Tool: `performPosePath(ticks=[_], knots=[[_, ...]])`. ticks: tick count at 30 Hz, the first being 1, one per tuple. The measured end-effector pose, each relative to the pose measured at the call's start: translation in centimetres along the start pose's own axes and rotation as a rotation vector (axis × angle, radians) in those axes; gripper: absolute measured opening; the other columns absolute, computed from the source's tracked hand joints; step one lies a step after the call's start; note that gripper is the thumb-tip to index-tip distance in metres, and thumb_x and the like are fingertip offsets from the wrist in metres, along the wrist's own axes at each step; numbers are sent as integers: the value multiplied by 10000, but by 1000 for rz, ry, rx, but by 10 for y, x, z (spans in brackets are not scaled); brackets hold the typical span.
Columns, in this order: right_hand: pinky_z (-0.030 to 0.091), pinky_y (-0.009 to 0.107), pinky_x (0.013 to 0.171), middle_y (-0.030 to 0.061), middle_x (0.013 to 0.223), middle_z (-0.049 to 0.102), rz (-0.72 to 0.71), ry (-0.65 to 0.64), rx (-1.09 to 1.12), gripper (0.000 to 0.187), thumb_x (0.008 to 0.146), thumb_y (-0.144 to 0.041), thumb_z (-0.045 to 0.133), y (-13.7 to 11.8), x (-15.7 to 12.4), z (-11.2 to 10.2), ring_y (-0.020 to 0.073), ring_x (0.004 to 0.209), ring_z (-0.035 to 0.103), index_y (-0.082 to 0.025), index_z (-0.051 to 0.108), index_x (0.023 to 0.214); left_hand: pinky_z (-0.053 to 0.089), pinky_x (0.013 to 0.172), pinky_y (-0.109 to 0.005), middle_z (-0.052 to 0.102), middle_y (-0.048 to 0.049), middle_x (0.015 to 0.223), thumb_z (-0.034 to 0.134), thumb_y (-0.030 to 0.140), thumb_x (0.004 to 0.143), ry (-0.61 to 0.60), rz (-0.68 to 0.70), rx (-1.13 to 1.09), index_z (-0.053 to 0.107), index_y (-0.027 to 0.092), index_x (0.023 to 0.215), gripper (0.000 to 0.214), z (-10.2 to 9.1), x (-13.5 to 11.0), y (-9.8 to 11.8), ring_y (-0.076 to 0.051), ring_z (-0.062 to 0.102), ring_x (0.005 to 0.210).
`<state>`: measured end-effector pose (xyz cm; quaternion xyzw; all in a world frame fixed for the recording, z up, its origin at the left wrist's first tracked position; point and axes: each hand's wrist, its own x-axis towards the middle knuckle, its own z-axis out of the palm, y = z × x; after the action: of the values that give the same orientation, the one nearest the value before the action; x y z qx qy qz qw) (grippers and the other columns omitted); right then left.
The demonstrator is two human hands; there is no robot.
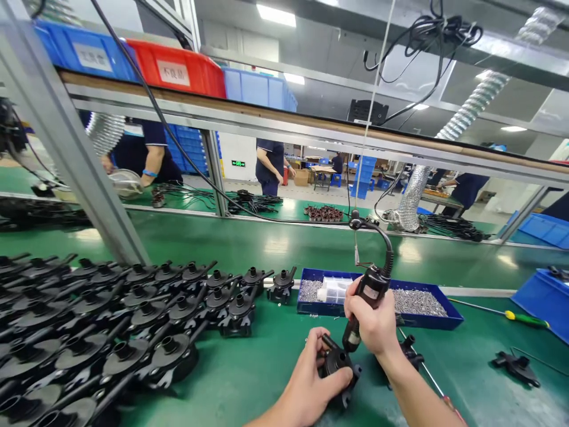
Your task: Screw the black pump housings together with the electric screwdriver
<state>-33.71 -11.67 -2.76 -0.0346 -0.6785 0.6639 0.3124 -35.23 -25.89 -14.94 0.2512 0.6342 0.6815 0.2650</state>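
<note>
My left hand point(311, 379) is wrapped around a black plastic part point(338, 362) with a round raised spout and a side tube, holding it at the green bench top. In my right hand point(376, 317) is a black corded electric screwdriver point(370, 290), gripped upright with its nose down at the edge of that part. The tip and any screw under it are too small to make out. Behind both hands lies a blue tray point(306, 306) of small metal screws point(418, 301), with a clear plastic box point(335, 290) in it. Partly behind my right wrist sits another black part point(411, 350).
Rows of similar black parts point(173, 347) cover the left side. A green-and-yellow screwdriver point(527, 318), a loose black piece point(518, 369) and a blue bin point(542, 302) lie at the right. The tool's cord hangs from above. Beyond the frame, people point(270, 160) stand near another bench.
</note>
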Motion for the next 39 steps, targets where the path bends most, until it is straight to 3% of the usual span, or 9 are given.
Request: performPosePath(ticks=[3,7,9,14,24,26,30,32,39], knots=[[442,271,492,-22,537,628,-2,-12,43,54,738,-203,718,-3,4,-3,149,478,529,-198,666,752,504,925,-374,603,-23,1097,831,429,842,-63,-3,9,355,275,1251,646,-7,1,0,-223,626,989],[498,292,527,-6,629,683,-67,36,142,65,763,-205,743,-11,10,-22,178,545,609,-206,685,795,392,1170,-474,610,-152,1386,1028,467,585,-420,10,18,229,305,1350,1118,-26,6,3,-344,591,1351],[513,293,558,-13,678,684,-111,90,180,76,802,-210,761,-16,12,-34,180,598,628,-216,689,828,401,1155,-491,667,-137,1324,1017,507,618,-506,-16,-30,220,305,1378,1120,-30,9,0,-329,635,1299],[509,294,559,-12,718,684,-179,160,244,79,844,-175,774,-28,14,-51,178,629,645,-218,712,866,485,768,-311,708,-6,988,978,584,702,-286,-120,-305,232,304,1376,1044,-22,11,-15,-140,627,745],[535,313,575,-4,739,702,-183,129,221,95,852,-150,780,-32,12,-47,181,634,662,-219,717,871,495,780,-323,667,14,942,884,530,800,-39,-119,-160,147,255,1515,1064,-14,2,-11,-185,633,804],[542,311,576,-5,745,704,-189,127,213,94,856,-158,786,-32,11,-48,180,634,667,-221,719,876,514,875,-366,680,-25,1078,893,382,783,75,16,68,183,296,1514,1023,-18,1,-19,-231,675,942],[544,311,572,-5,745,706,-214,130,203,94,859,-159,785,-33,11,-47,176,621,664,-222,719,880,475,1002,-441,664,-39,1212,737,52,835,224,717,670,371,384,1433,776,-34,2,-31,-246,662,1058],[539,314,564,0,746,707,-215,138,197,99,853,-153,788,-34,11,-47,181,620,664,-219,717,874,457,1009,-467,683,-50,1227,654,-30,847,242,964,850,432,391,1383,716,-41,1,-31,-243,666,1049],[535,323,573,0,757,704,-220,129,204,95,868,-175,795,-33,9,-47,182,626,657,-225,715,884,396,1045,-520,729,-58,1248,584,-58,859,235,908,946,598,385,1222,573,-41,-8,-32,-282,671,1144]])
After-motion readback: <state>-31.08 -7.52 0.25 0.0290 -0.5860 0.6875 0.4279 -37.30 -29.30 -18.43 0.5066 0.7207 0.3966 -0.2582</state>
